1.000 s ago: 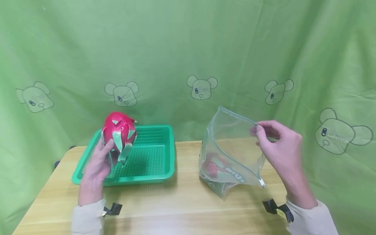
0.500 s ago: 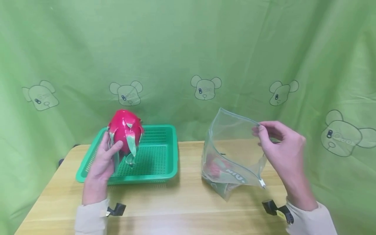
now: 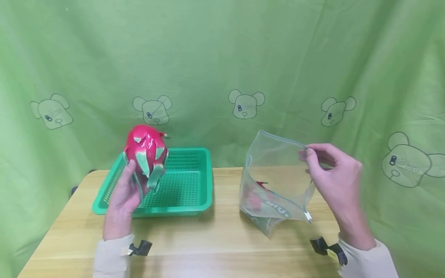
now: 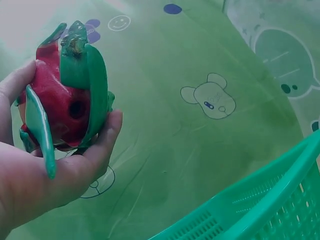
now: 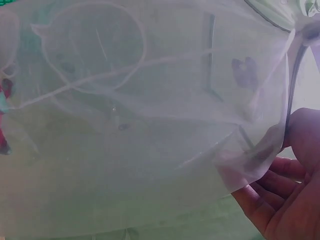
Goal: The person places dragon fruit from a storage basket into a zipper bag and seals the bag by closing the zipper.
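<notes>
My left hand (image 3: 123, 191) grips a red dragon fruit (image 3: 144, 148) with green scales and holds it above the left part of the green basket. In the left wrist view the dragon fruit (image 4: 65, 110) sits between thumb and fingers, its scaly green end up. With thumb and fingers my right hand (image 3: 335, 181) pinches the upper rim of a clear zip bag (image 3: 278, 154), whose mouth gapes. Inside the bag lies something red and green, blurred by the plastic. The bag's film (image 5: 125, 150) fills most of the right wrist view, beside the right hand (image 5: 290, 195).
The green perforated basket (image 3: 205, 181) stands on the wooden table (image 3: 208, 247), left of the bag. A white zip slider (image 3: 308, 216) hangs at the bag's near corner. Behind the table hangs a green curtain (image 3: 201, 58) printed with bear heads.
The left hand has shifted slightly right with the dragon fruit, which has turned and tilted in its grasp. The right hand keeps its hold; the bag has barely moved.
</notes>
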Available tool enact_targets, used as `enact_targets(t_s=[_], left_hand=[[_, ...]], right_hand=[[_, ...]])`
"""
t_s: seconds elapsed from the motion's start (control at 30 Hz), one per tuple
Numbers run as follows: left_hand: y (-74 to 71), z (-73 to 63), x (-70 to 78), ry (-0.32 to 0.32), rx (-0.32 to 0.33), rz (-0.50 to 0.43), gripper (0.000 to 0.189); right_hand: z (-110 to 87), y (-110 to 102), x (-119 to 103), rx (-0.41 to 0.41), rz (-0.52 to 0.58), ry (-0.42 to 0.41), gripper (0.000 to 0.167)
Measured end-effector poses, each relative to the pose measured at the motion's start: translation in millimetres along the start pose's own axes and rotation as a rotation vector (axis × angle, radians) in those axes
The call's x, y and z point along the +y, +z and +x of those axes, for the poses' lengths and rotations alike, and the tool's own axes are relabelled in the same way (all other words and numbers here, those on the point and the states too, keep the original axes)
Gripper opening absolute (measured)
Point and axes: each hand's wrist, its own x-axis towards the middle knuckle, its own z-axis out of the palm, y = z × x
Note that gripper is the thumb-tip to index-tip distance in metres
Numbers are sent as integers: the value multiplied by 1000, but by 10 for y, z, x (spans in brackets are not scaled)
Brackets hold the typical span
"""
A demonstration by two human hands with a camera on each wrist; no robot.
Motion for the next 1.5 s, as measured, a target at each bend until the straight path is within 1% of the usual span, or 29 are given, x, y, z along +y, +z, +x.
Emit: enact_targets(t_s=[0.13,0.27,0.33,0.43,0.53,0.63,0.7,0.77,0.87,0.93,1.0,1.07,1.17,1.3,1.37,1.5], left_hand=[[36,20,-6,-22,-68,-160,67],[55,35,-16,-20,-116,-228,67],[56,36,-12,-29,-136,-250,65],[45,19,-2,-60,-138,-305,62],[26,-10,5,-67,-120,-299,58],[6,-28,2,-71,-130,-311,57],[3,-23,-10,-77,-172,-334,58],[8,-12,-25,-88,-222,-386,62],[41,17,-53,-49,-278,-386,66],[68,32,-72,-15,-290,-384,67],[92,51,-85,26,-295,-360,67],[103,54,-89,35,-284,-364,67],[106,51,-85,37,-254,-332,67],[112,33,-67,15,-216,-292,69],[119,33,-56,9,-216,-270,70],[129,32,-39,-6,-236,-230,73]], right_hand=[[5,14,-4,4,6,-3,15],[4,20,-2,4,7,-9,15],[0,21,-1,1,6,-7,15],[-9,24,1,-7,5,-2,15],[-14,31,1,-9,4,-5,15],[-14,37,-2,-4,11,-13,14],[-15,37,-3,-2,15,-16,14],[-15,36,-6,-1,19,-15,14],[-12,33,-15,0,21,-14,14],[-11,34,-24,0,20,-15,14],[-13,35,-34,-1,18,-15,14],[-15,46,-44,-5,19,-13,14],[-20,63,-57,-8,24,-10,14],[-26,84,-74,-3,30,-7,14],[-31,94,-83,0,29,-6,14],[-43,114,-97,1,22,-8,14]])
